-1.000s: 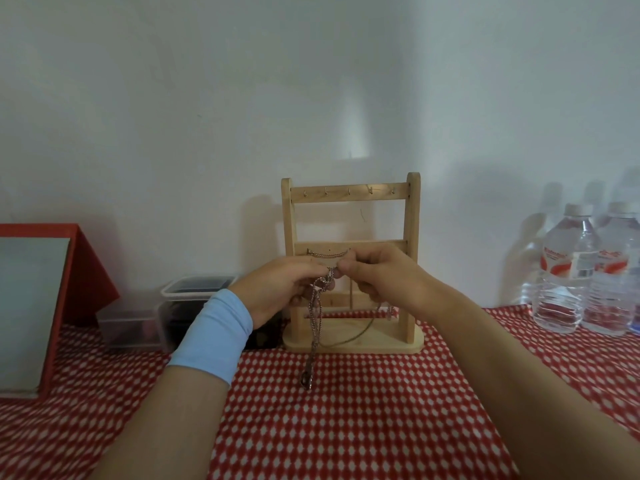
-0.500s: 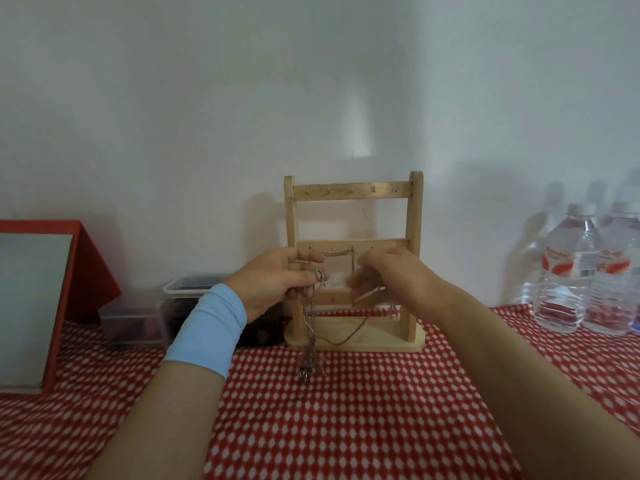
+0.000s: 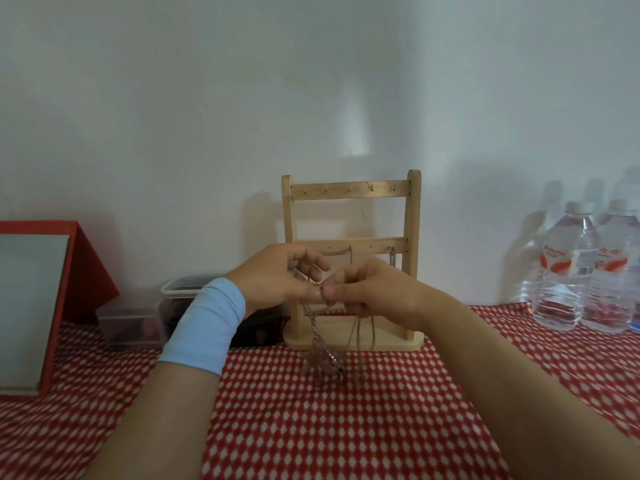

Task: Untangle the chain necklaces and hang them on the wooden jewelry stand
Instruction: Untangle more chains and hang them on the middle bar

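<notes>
A wooden jewelry stand (image 3: 351,190) with two hooked bars stands upright against the wall. A thin chain (image 3: 335,252) drapes along its middle bar, and another chain (image 3: 392,258) hangs at that bar's right end. In front of the stand, my left hand (image 3: 273,277) and my right hand (image 3: 372,289) meet fingertip to fingertip and pinch a tangled chain necklace (image 3: 320,344). Its strands hang down from my fingers, and the blurred lower end reaches the tablecloth.
A red-and-white checked cloth (image 3: 346,427) covers the table. At the far left a red-framed panel (image 3: 34,306) leans. Clear plastic containers (image 3: 145,317) sit behind my left wrist. Water bottles (image 3: 568,271) stand at the right against the wall.
My hands parted half a second ago and have come back together, a little lower than before. The hanging chain has swung and its lower end is blurred.
</notes>
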A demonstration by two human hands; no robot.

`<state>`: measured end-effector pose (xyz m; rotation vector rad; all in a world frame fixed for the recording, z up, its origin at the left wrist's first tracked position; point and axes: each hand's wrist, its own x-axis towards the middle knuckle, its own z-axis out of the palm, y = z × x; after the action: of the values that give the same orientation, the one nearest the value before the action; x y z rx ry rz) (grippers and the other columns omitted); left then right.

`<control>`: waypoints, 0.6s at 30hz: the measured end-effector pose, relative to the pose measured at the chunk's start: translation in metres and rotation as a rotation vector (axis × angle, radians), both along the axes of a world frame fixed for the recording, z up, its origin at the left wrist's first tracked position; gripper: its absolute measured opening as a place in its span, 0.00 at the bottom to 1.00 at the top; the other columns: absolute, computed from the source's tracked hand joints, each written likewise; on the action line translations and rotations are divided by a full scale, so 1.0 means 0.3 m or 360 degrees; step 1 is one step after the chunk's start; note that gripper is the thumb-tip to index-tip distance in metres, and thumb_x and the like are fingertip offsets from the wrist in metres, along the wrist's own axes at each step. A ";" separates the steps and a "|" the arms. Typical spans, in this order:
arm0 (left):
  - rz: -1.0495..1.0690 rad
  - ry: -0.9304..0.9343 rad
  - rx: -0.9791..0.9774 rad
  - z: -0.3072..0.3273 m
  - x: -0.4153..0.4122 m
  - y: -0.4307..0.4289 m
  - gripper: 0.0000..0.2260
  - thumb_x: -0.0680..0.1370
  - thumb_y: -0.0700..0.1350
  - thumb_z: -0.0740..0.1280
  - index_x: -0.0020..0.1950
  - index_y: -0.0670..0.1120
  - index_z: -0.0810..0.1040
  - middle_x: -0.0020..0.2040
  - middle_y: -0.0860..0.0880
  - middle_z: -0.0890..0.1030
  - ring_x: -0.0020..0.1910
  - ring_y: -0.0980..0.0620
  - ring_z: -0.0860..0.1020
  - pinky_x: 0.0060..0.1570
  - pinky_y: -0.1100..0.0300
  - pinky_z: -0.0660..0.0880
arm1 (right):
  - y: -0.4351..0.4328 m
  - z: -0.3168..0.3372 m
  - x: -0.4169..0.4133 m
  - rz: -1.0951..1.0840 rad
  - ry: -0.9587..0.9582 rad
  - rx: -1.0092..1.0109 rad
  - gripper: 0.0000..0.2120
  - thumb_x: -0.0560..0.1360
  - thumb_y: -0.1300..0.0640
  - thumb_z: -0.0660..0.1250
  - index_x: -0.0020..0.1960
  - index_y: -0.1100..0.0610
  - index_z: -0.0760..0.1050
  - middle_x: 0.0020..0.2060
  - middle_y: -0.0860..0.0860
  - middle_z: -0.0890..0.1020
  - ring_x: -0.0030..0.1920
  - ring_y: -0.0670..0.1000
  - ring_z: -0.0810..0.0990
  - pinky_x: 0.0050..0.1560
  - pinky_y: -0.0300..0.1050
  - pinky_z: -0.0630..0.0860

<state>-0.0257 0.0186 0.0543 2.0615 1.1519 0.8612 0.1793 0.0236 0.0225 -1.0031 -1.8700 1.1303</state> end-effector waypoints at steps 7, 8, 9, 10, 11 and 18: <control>0.0113 0.0768 0.0041 0.012 -0.017 0.006 0.09 0.77 0.44 0.71 0.56 0.50 0.84 0.47 0.56 0.84 0.46 0.62 0.80 0.49 0.70 0.73 | 0.003 0.016 0.038 -0.0116 -0.0517 0.0129 0.11 0.72 0.68 0.76 0.52 0.56 0.86 0.41 0.47 0.88 0.43 0.44 0.86 0.46 0.34 0.80; 0.0128 0.0740 0.0059 0.008 -0.014 0.008 0.07 0.78 0.44 0.70 0.53 0.50 0.84 0.43 0.57 0.83 0.41 0.64 0.79 0.44 0.72 0.71 | 0.008 0.013 0.038 -0.0145 -0.0569 0.0158 0.10 0.72 0.66 0.76 0.51 0.55 0.87 0.42 0.48 0.89 0.44 0.46 0.87 0.49 0.36 0.81; 0.0137 0.0676 0.0053 0.005 -0.012 0.011 0.06 0.79 0.44 0.68 0.50 0.50 0.84 0.40 0.57 0.82 0.36 0.65 0.77 0.39 0.72 0.70 | 0.015 0.008 0.040 -0.0178 -0.0598 0.0187 0.09 0.73 0.65 0.76 0.50 0.54 0.87 0.42 0.49 0.89 0.45 0.46 0.87 0.51 0.36 0.81; 0.0151 0.0586 0.0035 0.002 -0.010 0.012 0.07 0.79 0.43 0.67 0.47 0.52 0.84 0.38 0.56 0.82 0.32 0.65 0.76 0.35 0.72 0.70 | 0.020 0.005 0.040 -0.0227 -0.0604 0.0214 0.09 0.73 0.65 0.76 0.50 0.53 0.87 0.43 0.48 0.89 0.46 0.46 0.87 0.51 0.35 0.81; 0.0173 0.0499 0.0022 -0.002 -0.010 0.015 0.08 0.80 0.43 0.66 0.45 0.52 0.83 0.37 0.54 0.82 0.30 0.65 0.76 0.33 0.73 0.70 | 0.028 0.001 0.044 -0.0275 -0.0596 0.0232 0.09 0.73 0.65 0.76 0.49 0.52 0.88 0.43 0.47 0.89 0.46 0.46 0.87 0.50 0.35 0.81; 0.0288 -0.0465 -0.0222 0.008 -0.013 0.016 0.13 0.81 0.38 0.57 0.39 0.41 0.76 0.37 0.44 0.80 0.37 0.47 0.82 0.57 0.41 0.78 | 0.029 0.001 0.065 -0.0367 -0.0960 0.0104 0.09 0.79 0.47 0.70 0.52 0.51 0.85 0.43 0.46 0.88 0.28 0.44 0.77 0.30 0.36 0.75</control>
<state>-0.0296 0.0234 0.0568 1.6729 1.2099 1.0948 0.1989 0.0324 0.0227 -1.6018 -2.1498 0.6641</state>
